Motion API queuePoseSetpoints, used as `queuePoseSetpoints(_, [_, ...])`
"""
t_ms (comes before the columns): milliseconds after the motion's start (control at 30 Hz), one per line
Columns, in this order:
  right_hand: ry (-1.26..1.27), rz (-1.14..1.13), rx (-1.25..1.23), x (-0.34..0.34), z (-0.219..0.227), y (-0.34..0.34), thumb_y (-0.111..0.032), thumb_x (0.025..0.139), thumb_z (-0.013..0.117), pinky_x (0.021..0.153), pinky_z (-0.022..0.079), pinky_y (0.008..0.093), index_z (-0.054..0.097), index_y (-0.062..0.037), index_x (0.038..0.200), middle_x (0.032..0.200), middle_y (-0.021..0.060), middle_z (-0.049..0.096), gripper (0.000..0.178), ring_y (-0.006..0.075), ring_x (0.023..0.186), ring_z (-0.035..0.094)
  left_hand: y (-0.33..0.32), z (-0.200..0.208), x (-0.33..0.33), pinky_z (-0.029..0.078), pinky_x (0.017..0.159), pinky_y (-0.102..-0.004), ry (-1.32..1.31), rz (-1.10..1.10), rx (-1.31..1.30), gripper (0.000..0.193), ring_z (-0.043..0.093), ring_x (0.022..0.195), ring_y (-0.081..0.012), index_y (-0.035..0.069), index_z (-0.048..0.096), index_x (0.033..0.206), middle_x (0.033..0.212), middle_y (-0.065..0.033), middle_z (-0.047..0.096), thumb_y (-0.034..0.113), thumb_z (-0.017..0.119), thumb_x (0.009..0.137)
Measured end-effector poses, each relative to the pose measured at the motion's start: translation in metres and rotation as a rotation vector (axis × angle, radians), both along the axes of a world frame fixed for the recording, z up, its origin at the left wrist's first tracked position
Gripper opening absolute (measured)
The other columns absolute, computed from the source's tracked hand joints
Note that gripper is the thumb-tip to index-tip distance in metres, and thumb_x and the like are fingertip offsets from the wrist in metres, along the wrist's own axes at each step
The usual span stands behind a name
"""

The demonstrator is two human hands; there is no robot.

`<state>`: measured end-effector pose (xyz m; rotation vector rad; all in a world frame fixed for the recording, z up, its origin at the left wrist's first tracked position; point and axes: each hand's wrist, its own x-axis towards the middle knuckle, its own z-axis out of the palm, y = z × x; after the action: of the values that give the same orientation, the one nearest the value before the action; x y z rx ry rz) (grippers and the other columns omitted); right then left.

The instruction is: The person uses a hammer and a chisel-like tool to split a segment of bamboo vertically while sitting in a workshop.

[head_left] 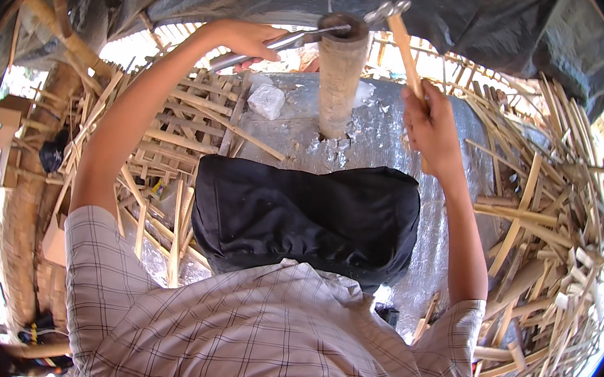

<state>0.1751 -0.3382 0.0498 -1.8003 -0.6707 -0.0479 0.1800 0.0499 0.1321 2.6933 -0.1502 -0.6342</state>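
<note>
My right hand (pixel 429 124) is closed round the wooden handle of a hammer (pixel 407 56). The hammer's shiny metal head is raised at the far side, just right of an upright round post (pixel 338 89). My left hand (pixel 248 39) grips a long grey metal tool (pixel 293 40), whose exact kind I cannot make out. Its thin end slants up to the right and reaches over the post's dark top. The hammer head looks apart from the post's top. Dark trousers (pixel 300 210) cover my legs, which are bent on the near side of the post.
A whitish stone block (pixel 265 101) lies left of the post on a shiny grey sheet (pixel 378 127). Split bamboo strips (pixel 549 222) pile up on the right. A woven bamboo lattice (pixel 200 108) lies to the left. Black plastic sheeting (pixel 474 19) hangs at the far side.
</note>
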Motion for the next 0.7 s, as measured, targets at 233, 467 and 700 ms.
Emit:
queuePoseSetpoints(233, [-0.339,0.017,-0.371,0.011,0.021,0.058,-0.017,0.103,0.055,0.059,0.044,0.0509,0.053,0.0070,0.096,0.073,0.0270,0.062,0.025,0.0455,0.067,0.062,0.007,-0.032,-0.027,0.054,0.085,-0.0492,-0.768,-0.028,0.511,0.054,0.067,0.101,-0.0368,0.009,0.059,0.130,0.109,-0.0202,0.068,0.051,0.062,0.096])
queuePoseSetpoints(467, [0.107,0.100,-0.171,-0.009,0.064,0.100,-0.026,0.106,0.054,0.041,0.031,0.0320,0.051,-0.0051,0.094,0.062,0.0033,0.046,0.024,0.0130,0.047,0.044,0.059,-0.059,-0.047,0.052,0.078,-0.0478,-0.620,0.133,0.279,0.056,0.065,0.091,-0.0356,0.002,0.064,0.108,0.091,-0.0196,0.065,0.056,0.064,0.094])
queuePoseSetpoints(700, [1.022,0.486,0.142,0.000,0.032,0.092,-0.036,0.106,0.054,0.034,0.017,0.0191,0.046,-0.0131,0.089,0.061,-0.0079,0.031,0.029,0.0005,0.045,0.024,0.063,-0.043,-0.064,0.050,0.072,-0.0434,-0.401,0.018,0.084,0.037,0.064,0.082,-0.0277,0.000,0.053,0.120,0.089,-0.0148,0.062,0.014,0.065,0.087])
